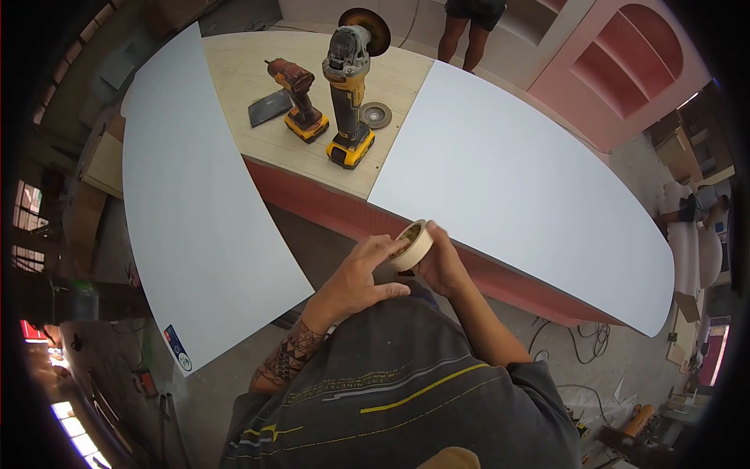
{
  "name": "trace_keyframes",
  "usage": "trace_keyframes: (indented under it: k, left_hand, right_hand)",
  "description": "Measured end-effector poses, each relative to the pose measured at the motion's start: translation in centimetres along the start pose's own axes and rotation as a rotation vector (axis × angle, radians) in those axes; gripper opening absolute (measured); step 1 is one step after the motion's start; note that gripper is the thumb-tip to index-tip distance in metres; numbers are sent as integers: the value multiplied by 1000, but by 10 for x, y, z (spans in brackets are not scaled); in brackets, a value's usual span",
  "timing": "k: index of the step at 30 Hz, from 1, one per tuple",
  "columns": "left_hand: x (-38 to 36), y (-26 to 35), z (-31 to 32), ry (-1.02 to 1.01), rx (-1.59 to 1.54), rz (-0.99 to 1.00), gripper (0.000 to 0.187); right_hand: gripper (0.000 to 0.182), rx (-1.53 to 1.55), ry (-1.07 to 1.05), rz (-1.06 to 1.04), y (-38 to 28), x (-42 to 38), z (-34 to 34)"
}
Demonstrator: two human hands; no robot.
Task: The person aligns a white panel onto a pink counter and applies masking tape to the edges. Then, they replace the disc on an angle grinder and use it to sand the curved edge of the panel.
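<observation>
A roll of cream-coloured tape [415, 248] is held in front of my chest, near the edge of a white sheet [508, 172]. My right hand [444, 262] grips the roll from its right side, with the thumb at its upper rim. My left hand [363, 275] has its fingers apart, with the fingertips touching the left side of the roll and the thumb stretched out below. Another white sheet [195, 187] lies to the left, with a blue label [173, 340] at its lower corner.
An angle grinder [348, 102], a red and yellow drill [299, 98], a grinding disc [376, 116] and a dark flat object [269, 108] are on the wooden tabletop [242, 66]. A person's legs [461, 39] show behind it. Another person [703, 207] is far right. Cables [594, 344] lie on the floor.
</observation>
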State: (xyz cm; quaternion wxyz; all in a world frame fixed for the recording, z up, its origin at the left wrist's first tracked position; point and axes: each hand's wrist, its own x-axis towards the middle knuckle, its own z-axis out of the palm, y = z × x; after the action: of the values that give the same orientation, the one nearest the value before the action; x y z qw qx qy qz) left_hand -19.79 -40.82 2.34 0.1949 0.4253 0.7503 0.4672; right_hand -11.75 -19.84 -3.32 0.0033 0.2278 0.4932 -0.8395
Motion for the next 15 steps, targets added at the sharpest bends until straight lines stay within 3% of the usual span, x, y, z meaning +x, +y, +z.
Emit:
trace_keyframes:
  k: [2, 3, 7, 10, 13, 15]
  left_hand:
    - [-3, -17, 2, 17, 68, 32, 61]
    - [-4, -23, 5, 31, 139, 62, 60]
    - [-3, -28, 12, 40, -45, 52, 52]
    - [-3, -34, 14, 68, -94, 100, 42]
    - [-7, -32, 11, 80, -210, 14, 36]
    - [-8, -28, 6, 31, -277, -171, 39]
  right_hand:
    - [70, 465, -173, 236, -9, 1, -6]
    - [80, 456, -288, 301, -7, 6, -15]
    - [82, 438, -229, 407, -8, 6, -7]
    - [85, 463, -335, 458, -2, 9, -9]
    - [87, 254, -280, 384, 3, 5, -5]
    - [86, -184, 9, -5, 15, 6, -4]
